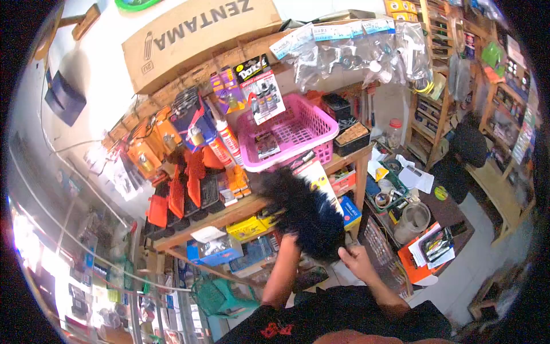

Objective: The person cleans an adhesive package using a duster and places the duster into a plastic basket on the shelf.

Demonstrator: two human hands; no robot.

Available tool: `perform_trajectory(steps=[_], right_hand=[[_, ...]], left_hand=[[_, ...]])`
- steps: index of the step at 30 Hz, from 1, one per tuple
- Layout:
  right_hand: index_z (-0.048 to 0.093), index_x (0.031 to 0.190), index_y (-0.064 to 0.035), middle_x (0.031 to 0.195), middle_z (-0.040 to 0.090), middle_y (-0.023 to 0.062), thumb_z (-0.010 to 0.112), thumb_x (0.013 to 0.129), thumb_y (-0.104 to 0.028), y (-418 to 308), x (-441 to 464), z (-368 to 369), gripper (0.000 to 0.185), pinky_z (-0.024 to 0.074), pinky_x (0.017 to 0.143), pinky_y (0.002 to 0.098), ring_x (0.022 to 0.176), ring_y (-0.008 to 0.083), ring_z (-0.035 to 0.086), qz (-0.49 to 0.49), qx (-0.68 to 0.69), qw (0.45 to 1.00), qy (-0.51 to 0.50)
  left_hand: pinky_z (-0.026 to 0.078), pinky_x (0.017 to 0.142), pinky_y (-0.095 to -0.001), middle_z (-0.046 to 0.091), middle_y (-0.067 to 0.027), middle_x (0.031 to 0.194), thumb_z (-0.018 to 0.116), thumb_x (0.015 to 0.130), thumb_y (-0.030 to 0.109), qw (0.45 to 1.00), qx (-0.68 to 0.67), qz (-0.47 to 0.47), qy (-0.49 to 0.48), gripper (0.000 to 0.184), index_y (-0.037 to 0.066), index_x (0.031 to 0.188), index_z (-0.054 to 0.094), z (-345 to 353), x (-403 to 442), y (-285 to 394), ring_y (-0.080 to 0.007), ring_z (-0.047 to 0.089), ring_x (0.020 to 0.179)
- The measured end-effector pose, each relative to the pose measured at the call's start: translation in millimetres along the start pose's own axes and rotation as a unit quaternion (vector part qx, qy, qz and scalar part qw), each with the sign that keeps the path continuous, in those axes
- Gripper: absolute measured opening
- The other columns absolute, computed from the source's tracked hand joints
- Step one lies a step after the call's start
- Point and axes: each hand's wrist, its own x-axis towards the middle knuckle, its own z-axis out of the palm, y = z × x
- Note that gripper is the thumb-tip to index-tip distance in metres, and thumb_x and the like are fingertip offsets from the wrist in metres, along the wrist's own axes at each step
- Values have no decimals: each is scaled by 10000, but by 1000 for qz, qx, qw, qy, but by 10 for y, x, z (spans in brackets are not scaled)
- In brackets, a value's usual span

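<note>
A black feather duster [306,212], bushy and blurred at its upper end, is in front of the wooden shelf. My right hand [358,264] is closed at its lower right edge, with the thumb against the dark feathers. My left forearm reaches up behind the duster, whose feathers hide that hand and its fingers. A white and yellow packaging card [318,180] shows just past the duster; I cannot tell if a hand touches it. Above it, a pink plastic basket [289,123] stands on the shelf top with a small dark packet [266,144] inside.
Orange and black bins [177,186] line the shelf's left side. Glue packs [263,92] and plastic bags of fittings [355,60] hang above. A low table [458,226] at right holds a green basket [395,192], papers and a clear container [411,223]. A person [464,155] is beyond.
</note>
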Motion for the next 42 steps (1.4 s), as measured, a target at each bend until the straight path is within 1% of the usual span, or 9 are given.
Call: perform_trajectory(steps=[12, 16, 21, 22, 29, 30, 34, 38, 42], right_hand=[[487, 618, -85, 509, 446, -25, 539, 928, -378, -126, 313, 391, 430, 320, 413, 251, 443, 72, 416, 114, 159, 980, 35], [481, 607, -108, 533, 440, -47, 557, 922, -372, -134, 279, 509, 418, 292, 445, 243, 487, 45, 390, 100, 112, 989, -3], [470, 600, -87, 516, 429, -29, 547, 926, -374, -48, 364, 355, 441, 298, 420, 235, 448, 55, 398, 108, 101, 988, 44], [460, 596, -92, 520, 434, -30, 559, 917, -389, -185, 388, 315, 448, 291, 427, 229, 467, 47, 397, 163, 185, 968, 40], [441, 617, -109, 513, 381, -45, 568, 913, -384, 15, 337, 385, 424, 278, 412, 223, 448, 58, 377, 54, 64, 996, 10], [439, 623, -110, 518, 392, -41, 560, 916, -393, -329, 427, 409, 424, 284, 397, 229, 440, 60, 376, 133, 157, 978, 39], [428, 630, -115, 526, 389, -53, 516, 941, -370, -419, 502, 593, 411, 259, 390, 239, 423, 53, 352, 170, 172, 970, -4], [444, 648, -110, 550, 416, -49, 516, 936, -406, -327, 498, 472, 420, 277, 414, 237, 457, 50, 367, 81, 81, 993, -12], [442, 627, -97, 536, 407, -52, 523, 943, -354, -423, 518, 463, 416, 249, 409, 225, 447, 26, 336, 166, 158, 973, 26]], left_hand=[[458, 911, -379, 530, -138, 1231, 341, 936, 535, 967, -109, 2, 229, 586, 105, 1326, 421, 471, 105, 348, -244, 541, 1066], [443, 958, -456, 523, -134, 1260, 304, 908, 612, 956, -276, 6, -96, 670, 109, 1334, 422, 103, 276, 417, -325, 535, 1117], [450, 961, -399, 563, -124, 1198, 263, 955, 539, 979, -108, 44, 165, 604, 81, 1309, 437, 436, 131, 538, -280, 549, 1106], [443, 961, -395, 557, -124, 1209, 265, 960, 522, 971, -207, 111, -46, 601, 63, 1311, 431, 208, 197, 502, -278, 558, 1082], [428, 956, -441, 515, -205, 1257, 330, 918, 545, 990, -86, -111, 27, 673, 28, 1347, 362, -220, 254, 238, -364, 499, 1150], [427, 971, -438, 518, -179, 1261, 301, 935, 542, 985, -147, 63, -65, 650, 38, 1341, 371, 405, 188, 396, -346, 525, 1126], [466, 912, -437, 576, -143, 1163, 275, 957, 508, 970, -5, 117, 213, 574, 76, 1303, 425, 342, 380, 585, -291, 587, 1006], [471, 910, -461, 546, -166, 1220, 315, 898, 611, 979, -185, -3, -81, 694, 52, 1287, 447, 23, 318, 413, -338, 566, 1047], [477, 887, -353, 574, -71, 1177, 341, 957, 495, 945, 63, 149, 284, 522, 109, 1287, 464, 364, 162, 478, -232, 572, 1034]])
